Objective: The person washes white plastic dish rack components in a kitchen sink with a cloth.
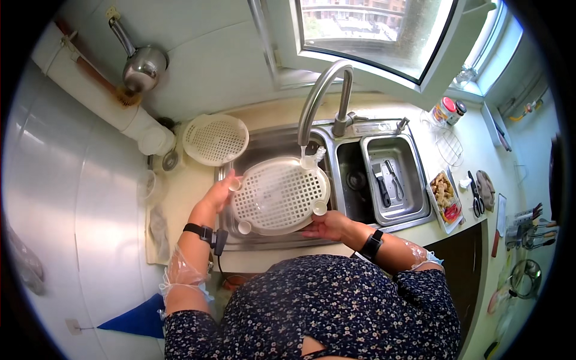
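Both hands hold an oval white plastic rack tier (pixel 274 195) with a perforated base over the left sink basin (pixel 270 143). My left hand (pixel 219 191) grips its left rim beside a round corner socket. Beneath the lower right edge, my right hand (pixel 328 225) supports it near another socket. Water from the curved steel faucet (pixel 315 101) runs onto the socket at the tier's far right and splashes there. A similar perforated tier (pixel 216 139) rests on the counter at the basin's far left corner.
In the right basin sits a steel tub (pixel 411 209) holding a peeler (pixel 395 180) and a dark-handled tool (pixel 381 186). A tray of ginger and chillies (pixel 445 198), scissors (pixel 476 198) and jars (pixel 445 110) stand right. An open window (pixel 360 40) juts above the faucet.
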The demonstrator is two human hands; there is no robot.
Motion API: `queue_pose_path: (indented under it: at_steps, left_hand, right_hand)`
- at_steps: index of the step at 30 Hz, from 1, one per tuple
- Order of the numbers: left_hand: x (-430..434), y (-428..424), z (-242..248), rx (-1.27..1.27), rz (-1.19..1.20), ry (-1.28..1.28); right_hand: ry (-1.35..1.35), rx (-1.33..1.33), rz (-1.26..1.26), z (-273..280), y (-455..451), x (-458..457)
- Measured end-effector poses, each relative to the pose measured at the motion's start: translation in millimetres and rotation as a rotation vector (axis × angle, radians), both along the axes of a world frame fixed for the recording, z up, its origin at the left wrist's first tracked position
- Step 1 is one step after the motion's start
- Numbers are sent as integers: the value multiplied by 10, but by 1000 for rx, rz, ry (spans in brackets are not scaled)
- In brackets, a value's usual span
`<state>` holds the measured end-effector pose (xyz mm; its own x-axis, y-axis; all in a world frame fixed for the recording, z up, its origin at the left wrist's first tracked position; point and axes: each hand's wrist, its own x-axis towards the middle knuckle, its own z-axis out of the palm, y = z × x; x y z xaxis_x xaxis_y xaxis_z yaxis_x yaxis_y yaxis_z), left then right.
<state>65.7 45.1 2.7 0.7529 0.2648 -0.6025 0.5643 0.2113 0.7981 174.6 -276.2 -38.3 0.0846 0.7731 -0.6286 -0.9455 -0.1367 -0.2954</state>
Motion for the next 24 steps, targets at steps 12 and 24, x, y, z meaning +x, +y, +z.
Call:
queue_pose_path:
  at_steps: [12,24]
  left_hand:
    - [464,-37,-10,-72,7,-204]
    - [884,-507,50,-130,-195,-291]
  right_hand:
    - [-112,175,-195,484,-113,-22]
    - [-178,157,-314,1026,-663,48]
